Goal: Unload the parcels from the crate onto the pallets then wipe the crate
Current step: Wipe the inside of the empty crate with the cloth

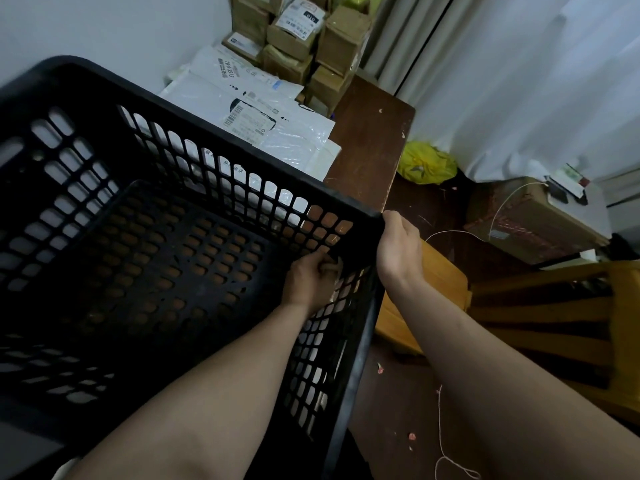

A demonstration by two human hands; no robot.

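Inside crate [104, 98], left hand [310, 280] clutches cloth [331, 268]; right hand [398, 247] grips rim [346, 204].

Looks like somebody's spare room doing duty as a parcel drop. Labelled cardboard parcels [304, 39] are stacked in the corner and white mailer bags [249, 98] are spread over a scuffed wooden table [374, 140]. Pale curtains [519, 81] hang alongside, and there's a yellow plastic bag [427, 164] on the floor.

Open floor inside the black perforated plastic crate [138, 271], lattice walls fencing every side. Past the far wall, white plastic mailer bags [284, 133] and stacked brown cardboard boxes [339, 39] block the way; bare dark wooden table [374, 140] lies free beside them.
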